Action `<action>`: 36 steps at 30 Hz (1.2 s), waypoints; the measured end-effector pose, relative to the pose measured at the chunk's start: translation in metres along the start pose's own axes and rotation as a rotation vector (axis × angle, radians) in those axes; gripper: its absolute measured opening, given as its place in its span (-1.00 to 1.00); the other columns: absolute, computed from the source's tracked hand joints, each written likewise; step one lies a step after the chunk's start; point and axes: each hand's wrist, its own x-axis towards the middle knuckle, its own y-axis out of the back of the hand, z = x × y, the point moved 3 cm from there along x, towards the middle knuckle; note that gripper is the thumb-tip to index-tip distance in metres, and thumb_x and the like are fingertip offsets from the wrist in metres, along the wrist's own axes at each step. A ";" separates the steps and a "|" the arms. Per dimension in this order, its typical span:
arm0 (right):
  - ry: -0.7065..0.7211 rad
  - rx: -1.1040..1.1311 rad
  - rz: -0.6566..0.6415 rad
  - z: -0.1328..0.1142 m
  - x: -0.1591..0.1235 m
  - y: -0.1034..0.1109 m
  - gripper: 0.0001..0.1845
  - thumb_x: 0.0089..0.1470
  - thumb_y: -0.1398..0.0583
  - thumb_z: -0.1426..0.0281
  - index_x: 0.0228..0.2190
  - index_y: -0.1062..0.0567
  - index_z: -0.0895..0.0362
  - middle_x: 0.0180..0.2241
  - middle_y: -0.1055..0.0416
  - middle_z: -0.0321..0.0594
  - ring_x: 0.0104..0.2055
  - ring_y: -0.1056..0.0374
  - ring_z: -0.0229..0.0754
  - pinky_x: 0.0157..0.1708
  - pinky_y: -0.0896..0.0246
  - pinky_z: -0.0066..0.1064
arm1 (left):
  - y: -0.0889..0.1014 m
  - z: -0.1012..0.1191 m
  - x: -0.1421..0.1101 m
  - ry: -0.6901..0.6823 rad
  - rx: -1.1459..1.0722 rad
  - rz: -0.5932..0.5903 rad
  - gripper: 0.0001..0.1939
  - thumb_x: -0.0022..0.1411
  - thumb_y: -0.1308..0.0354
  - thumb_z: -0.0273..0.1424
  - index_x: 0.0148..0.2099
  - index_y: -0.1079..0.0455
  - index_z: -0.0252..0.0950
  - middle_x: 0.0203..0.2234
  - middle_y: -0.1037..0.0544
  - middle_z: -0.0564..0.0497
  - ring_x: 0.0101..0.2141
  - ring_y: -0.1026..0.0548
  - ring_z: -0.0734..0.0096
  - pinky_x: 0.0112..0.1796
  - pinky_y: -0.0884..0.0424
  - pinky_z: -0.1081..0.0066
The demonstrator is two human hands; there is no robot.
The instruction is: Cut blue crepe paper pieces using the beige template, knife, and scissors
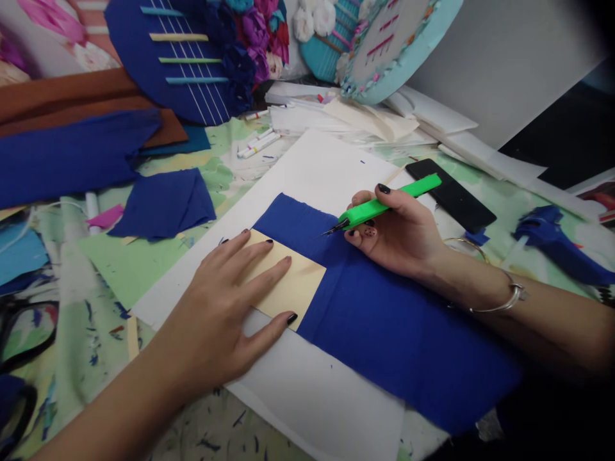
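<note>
Head view, centre frame: yellow card (303, 285) is touched by spread left hand (225, 306); green knife (367, 212) is gripped by curled right hand (406, 234).

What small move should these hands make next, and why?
Perhaps bring the slim green metal-bladed craft knife alongside the rectangular cream card: the left hand rests on that card, atop the long blue crepe-like sheet, and the right hand holds the blade nearby.

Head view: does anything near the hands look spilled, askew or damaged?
Nothing looks spilled or damaged. Only untidy: small blue scraps litter the tablecloth, and a few lie on the white sheet under the blue paper.
</note>
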 end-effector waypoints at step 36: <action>0.012 0.028 -0.078 0.003 0.003 0.005 -0.79 0.04 -0.25 0.26 -0.46 -0.46 0.17 -0.54 -0.43 -0.35 -0.59 -0.26 -0.40 -0.36 -0.38 -0.46 | -0.005 0.001 0.005 -0.035 0.069 -0.100 -0.45 0.26 -0.01 -0.22 0.29 -0.20 -0.10 0.18 -0.16 -0.21 0.22 -0.07 -0.25 0.13 -0.03 -0.18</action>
